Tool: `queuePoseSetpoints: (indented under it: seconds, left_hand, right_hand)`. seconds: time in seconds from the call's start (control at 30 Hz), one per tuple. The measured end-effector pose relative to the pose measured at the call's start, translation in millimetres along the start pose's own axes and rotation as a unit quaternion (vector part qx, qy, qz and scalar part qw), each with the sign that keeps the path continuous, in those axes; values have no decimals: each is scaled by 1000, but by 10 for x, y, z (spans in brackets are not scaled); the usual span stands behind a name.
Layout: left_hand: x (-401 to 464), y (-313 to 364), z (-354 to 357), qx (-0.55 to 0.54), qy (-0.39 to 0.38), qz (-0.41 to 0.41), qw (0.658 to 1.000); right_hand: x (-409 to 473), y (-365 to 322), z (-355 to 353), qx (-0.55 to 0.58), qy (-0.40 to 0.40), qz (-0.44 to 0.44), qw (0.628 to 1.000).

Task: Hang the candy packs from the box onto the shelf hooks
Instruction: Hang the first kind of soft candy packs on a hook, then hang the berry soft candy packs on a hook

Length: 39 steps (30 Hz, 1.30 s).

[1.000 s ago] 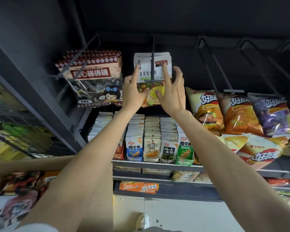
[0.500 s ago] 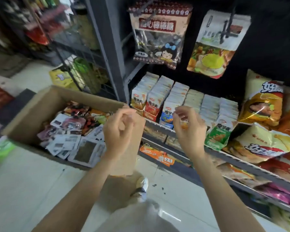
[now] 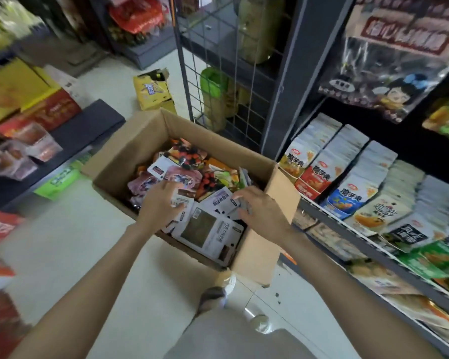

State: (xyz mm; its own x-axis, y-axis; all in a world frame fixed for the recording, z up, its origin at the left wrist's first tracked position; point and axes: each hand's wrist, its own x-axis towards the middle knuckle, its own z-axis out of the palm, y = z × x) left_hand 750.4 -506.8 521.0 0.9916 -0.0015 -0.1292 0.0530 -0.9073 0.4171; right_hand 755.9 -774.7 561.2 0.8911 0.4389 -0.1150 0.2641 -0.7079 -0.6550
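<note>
Both hands are down in the cardboard box [image 3: 130,161] on the floor, right by the shelf w/ the hooks. Candy packs [image 3: 208,233] lie flat in a loose heap inside, mostly back-side up at the near end, colourful fronts toward the far end. Key relation: the packs sit directly under both palms, so the pick is straight down, no reach needed. Left hand [image 3: 160,206] rests on the near-left of the pile, fingers spread over a white pack, thumb at its edge; looks like touching or sorting, can't tell if it's actually pinching one yet. Right hand [image 3: 259,211] is at the near-right, fingers curled down onto the top of another white pack; grip state also unclear, blurred. The big white pack w/ the dark window lies just in front of the wrists, long axis running roughly away from the person, hang-hole end hard to make out. Either hand is about equally near; right hand is closer to the shelf side. In the way: the raised box flap [image 3: 278,203] stands btw the right hand and the shelf, so a lifted pack prob. has to clear it going up-right. Lollipop bag [image 3: 389,73] already hangs top right; rows of snack sachets [image 3: 347,177] stand below it. Wire rack [image 3: 218,73] stands behind the box.
</note>
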Motion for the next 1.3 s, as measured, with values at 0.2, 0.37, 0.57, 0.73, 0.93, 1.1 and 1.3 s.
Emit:
queuePoseSetpoints:
  seconds: [0.2, 0.37, 0.57, 0.73, 0.93, 1.1, 1.3]
  left_hand:
    - [536, -449, 37, 19, 12, -4, 1000]
    - [685, -587, 168, 82, -95, -54, 991]
    - [672, -598, 262, 97, -125, -46, 986]
    - [678, -571, 264, 81, -116, -37, 989]
    - [644, -610, 307, 74, -101, -21, 992]
    - [654, -582, 350, 96, -118, -29, 988]
    - [630, -532, 341, 98, -118, -35, 988]
  right_hand:
    - [828, 43, 549, -97, -126, 125, 979]
    - [1078, 153, 861, -50, -126, 212, 968]
    - [1187, 124, 1011, -70, -85, 295, 949]
    - [1401, 175, 986, -153, -5, 337, 929]
    - [1497, 266, 865, -123, 16, 369, 921]
    - [1370, 311, 809, -167, 66, 400, 899]
    - [1273, 429, 672, -196, 51, 392, 897]
